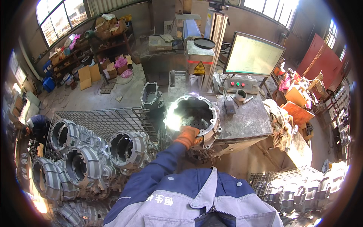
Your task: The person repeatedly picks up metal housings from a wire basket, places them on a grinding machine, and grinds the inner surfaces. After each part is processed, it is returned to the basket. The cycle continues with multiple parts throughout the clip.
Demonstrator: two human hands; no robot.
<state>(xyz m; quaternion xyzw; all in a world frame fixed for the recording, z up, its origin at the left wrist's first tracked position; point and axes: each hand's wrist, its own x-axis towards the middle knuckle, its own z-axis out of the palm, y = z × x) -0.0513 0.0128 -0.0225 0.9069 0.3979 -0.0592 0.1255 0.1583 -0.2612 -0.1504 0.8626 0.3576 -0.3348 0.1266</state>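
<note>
A large round grey cast-metal housing [216, 130] stands on the metal worktable [245, 126], its open flanged rim facing up. Bolt bosses ring the rim, and bright glare washes out its left side. My left hand [187, 137], in an orange work glove, is closed on the near side of this rim, with its fingertips partly hidden by the glare and the wall. My right hand does not show. Above and behind the housing hangs a boxy machine head [200, 56] with a red stripe and a yellow warning triangle.
Several similar housings [81, 166] fill a wire cage [106, 117] at left; more castings [302, 189] lie at lower right. A monitor [254, 55], button panel [240, 85], small cup [240, 95] and rag [280, 125] are right of the machine. A person [38, 125] bends at far left.
</note>
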